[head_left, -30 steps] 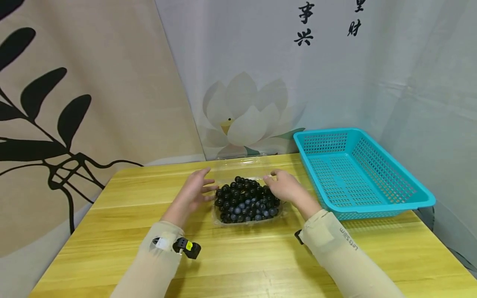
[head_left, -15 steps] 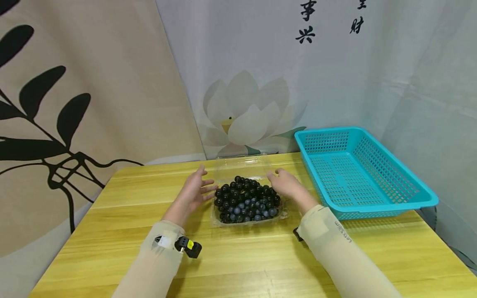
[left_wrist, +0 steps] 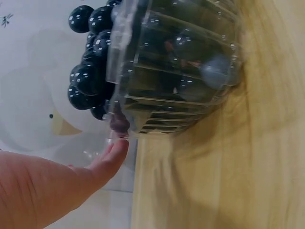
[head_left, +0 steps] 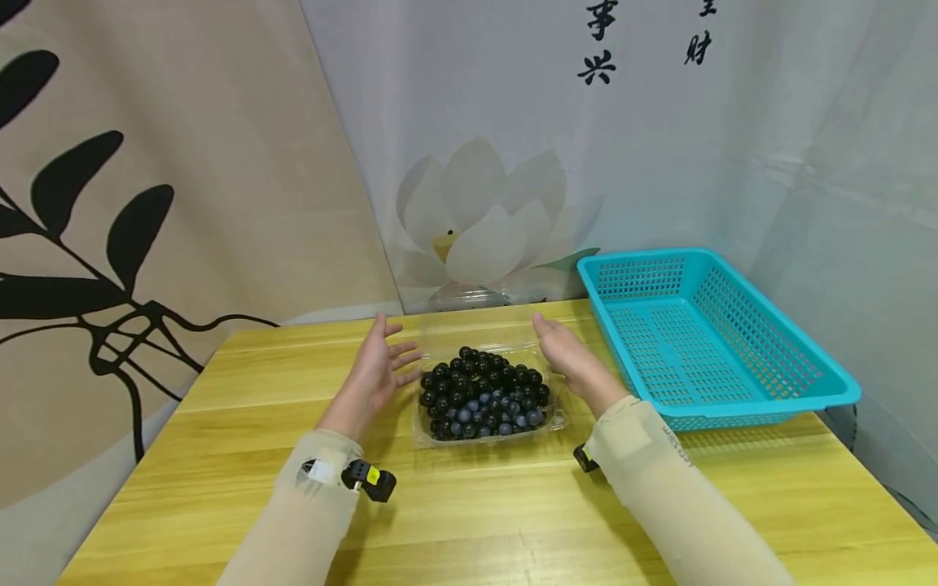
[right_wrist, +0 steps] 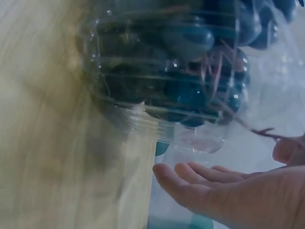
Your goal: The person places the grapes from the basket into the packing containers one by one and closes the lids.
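A clear plastic clamshell box (head_left: 485, 440) sits on the table, heaped with dark, glossy grapes (head_left: 476, 382). Its transparent lid (head_left: 479, 330) stands raised at the back. My left hand (head_left: 372, 373) is at the box's left side, fingers spread and extended toward the lid. In the left wrist view the thumb (left_wrist: 112, 162) reaches the box's rim. On the right side, my right hand (head_left: 575, 358) is beside the lid with its thumb uppermost. The right wrist view shows its fingers (right_wrist: 190, 183) straight, and a thin brown grape stem (right_wrist: 259, 131) sticking out near the thumb.
A turquoise slotted plastic basket (head_left: 670, 342) stands at the back right of the wooden table (head_left: 440, 521). A printed curtain (head_left: 498, 163) hangs right behind the table's far edge. Small cameras are strapped at both wrists.
The lid has tilted further upright. Both hands have shifted slightly up and back beside it, and the right hand has moved off the grapes to the lid's side.
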A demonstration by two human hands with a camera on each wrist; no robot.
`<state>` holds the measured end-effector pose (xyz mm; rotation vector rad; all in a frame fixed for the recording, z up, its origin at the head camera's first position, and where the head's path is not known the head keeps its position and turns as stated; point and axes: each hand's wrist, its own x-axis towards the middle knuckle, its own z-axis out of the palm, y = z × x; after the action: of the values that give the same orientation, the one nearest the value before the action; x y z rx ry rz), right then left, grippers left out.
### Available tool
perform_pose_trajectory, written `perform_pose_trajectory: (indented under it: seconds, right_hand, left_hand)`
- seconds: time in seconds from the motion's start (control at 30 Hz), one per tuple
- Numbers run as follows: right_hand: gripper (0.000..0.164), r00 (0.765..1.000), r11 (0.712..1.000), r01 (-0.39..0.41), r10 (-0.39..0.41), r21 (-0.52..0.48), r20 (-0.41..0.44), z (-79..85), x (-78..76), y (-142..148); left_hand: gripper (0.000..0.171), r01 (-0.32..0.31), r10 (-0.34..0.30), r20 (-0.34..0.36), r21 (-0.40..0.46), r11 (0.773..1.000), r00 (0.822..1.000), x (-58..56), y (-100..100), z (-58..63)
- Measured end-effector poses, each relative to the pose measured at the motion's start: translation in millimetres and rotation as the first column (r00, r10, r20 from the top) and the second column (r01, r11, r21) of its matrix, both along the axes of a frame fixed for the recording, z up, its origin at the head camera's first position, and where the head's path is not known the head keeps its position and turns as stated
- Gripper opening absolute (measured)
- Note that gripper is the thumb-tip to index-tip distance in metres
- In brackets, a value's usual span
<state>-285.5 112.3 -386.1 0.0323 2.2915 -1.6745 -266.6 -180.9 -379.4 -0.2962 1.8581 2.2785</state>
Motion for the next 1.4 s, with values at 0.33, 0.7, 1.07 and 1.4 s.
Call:
perform_pose_trajectory:
  seconds: [0.33, 0.7, 1.07, 1.4]
  right_hand:
    - [0.080, 0.994, 0.997, -0.025, 0.033, 0.075, -0.100, 9.5, 11.1, -0.9]
    - [0.092, 0.987, 0.995, -0.070, 0.079, 0.067, -0.141, 16.2, 18.8, 6.8]
    - [0.099, 0.970, 0.981, -0.156, 0.173, 0.113, -0.169, 23.8, 53.0, 16.6]
    - [0.093, 0.938, 0.903, -0.229, 0.304, 0.362, -0.165, 10.8, 79.7, 23.0]
  left_hand:
    - [0.091, 0.025, -0.027, -0.024, -0.067, 0.997, 0.999, 8.8, -2.0, 13.3]
    - [0.101, 0.110, -0.115, -0.023, -0.154, 0.982, 0.993, 24.2, -5.2, 20.2]
    - [0.103, 0.180, -0.192, -0.014, -0.287, 0.941, 0.981, 46.5, -0.1, 20.6]
    - [0.095, 0.253, -0.287, -0.018, -0.421, 0.871, 0.958, 67.5, 7.2, 19.1]
